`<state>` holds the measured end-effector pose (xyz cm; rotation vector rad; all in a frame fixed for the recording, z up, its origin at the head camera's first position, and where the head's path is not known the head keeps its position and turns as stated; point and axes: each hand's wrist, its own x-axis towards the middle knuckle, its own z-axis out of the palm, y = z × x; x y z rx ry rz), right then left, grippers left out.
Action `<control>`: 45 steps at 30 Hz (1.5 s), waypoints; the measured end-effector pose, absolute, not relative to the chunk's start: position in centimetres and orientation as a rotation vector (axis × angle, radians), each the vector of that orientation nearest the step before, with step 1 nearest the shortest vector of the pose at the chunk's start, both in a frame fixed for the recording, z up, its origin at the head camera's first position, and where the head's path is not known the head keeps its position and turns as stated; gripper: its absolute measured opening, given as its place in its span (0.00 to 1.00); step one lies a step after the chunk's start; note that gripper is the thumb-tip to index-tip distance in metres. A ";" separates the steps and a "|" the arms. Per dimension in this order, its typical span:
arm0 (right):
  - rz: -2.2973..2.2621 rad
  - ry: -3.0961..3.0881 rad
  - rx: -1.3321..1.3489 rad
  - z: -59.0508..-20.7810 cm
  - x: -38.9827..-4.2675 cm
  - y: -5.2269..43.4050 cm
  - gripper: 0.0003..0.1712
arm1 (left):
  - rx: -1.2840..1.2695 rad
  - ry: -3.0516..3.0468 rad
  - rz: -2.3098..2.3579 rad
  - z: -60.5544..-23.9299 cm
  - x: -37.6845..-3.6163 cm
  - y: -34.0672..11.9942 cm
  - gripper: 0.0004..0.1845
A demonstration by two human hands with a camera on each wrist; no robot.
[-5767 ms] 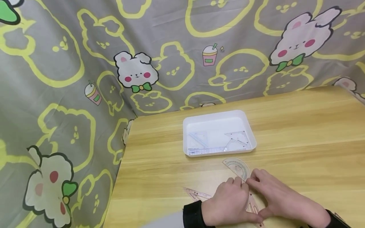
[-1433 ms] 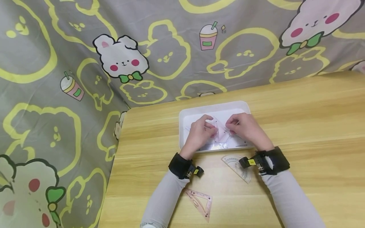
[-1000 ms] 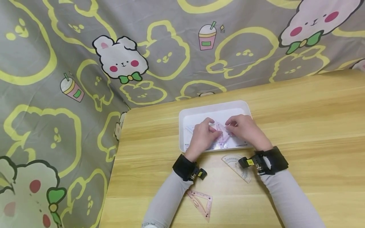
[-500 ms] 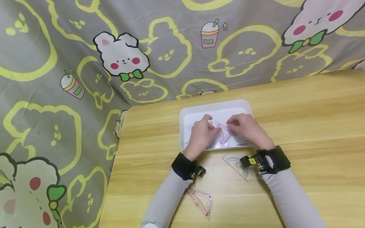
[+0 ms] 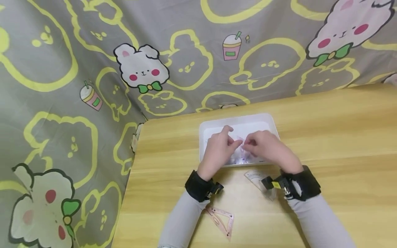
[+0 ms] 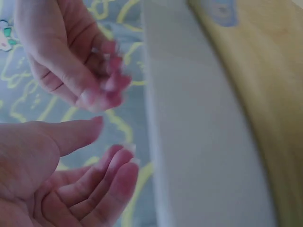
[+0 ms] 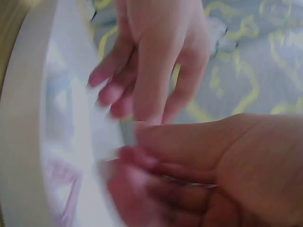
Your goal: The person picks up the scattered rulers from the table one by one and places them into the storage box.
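Note:
In the head view both hands are over a white tray (image 5: 238, 119). My left hand (image 5: 217, 148) comes in from the left, its thumb and fingers apart around empty air in the left wrist view. My right hand (image 5: 266, 144) faces it, fingers curled and fingertips blurred against the thumb, with nothing visible in them. The two thumbs come close together, overlapping in the right wrist view. Below the hands, partly hidden, a pinkish clear plastic set square (image 7: 66, 172) lies in the tray.
In front of the tray, a clear protractor (image 5: 255, 181) lies on the wooden table (image 5: 341, 137), partly under the right wrist camera. A pink set square (image 5: 230, 225) lies nearer, beside the left sleeve. A patterned cloth (image 5: 186, 20) hangs behind.
Both hands have gone from the front of the table to the tray. The pinkish set square between them now lies lower in it. Lately the right hand has shifted left toward the left hand.

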<state>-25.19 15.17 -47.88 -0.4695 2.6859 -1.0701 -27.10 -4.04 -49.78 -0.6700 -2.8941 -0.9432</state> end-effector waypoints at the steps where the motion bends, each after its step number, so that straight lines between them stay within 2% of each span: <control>1: -1.041 2.678 -0.505 -47.6 -24.6 14.6 0.08 | -0.684 -2.891 -0.931 -49.5 -26.6 -4.3 0.21; 6: -0.925 2.662 -0.650 -46.6 -22.0 11.9 0.11 | -0.693 -2.834 -0.870 -47.4 -24.5 -5.9 0.12; 11: -0.929 2.600 -0.654 -46.3 -20.0 9.3 0.14 | -0.706 -2.802 -0.923 -45.1 -22.7 -7.6 0.10; 15: -0.894 2.623 -0.585 -47.1 -17.6 7.4 0.21 | -0.770 -2.886 -0.960 -45.3 -20.7 -10.2 0.09; 20: -0.702 2.700 -0.643 -49.4 -14.3 5.8 0.40 | -1.036 -3.070 -0.781 -48.3 -17.4 -14.1 0.18; 24: -0.606 2.763 -0.822 -51.4 -12.5 5.2 0.44 | -1.247 -3.122 -0.648 -50.6 -14.8 -16.1 0.28; 30: -0.563 2.879 -0.937 -52.8 -11.2 5.5 0.43 | -1.306 -2.968 -0.567 -52.7 -12.6 -16.2 0.31; 40: -0.752 2.690 -0.959 -53.4 -11.1 6.4 0.34 | -1.285 -2.971 -0.516 -53.3 -12.2 -15.4 0.25; 45: -1.039 2.486 -0.922 -52.8 -11.7 7.4 0.24 | -1.323 -3.023 -0.708 -52.7 -12.6 -15.1 0.20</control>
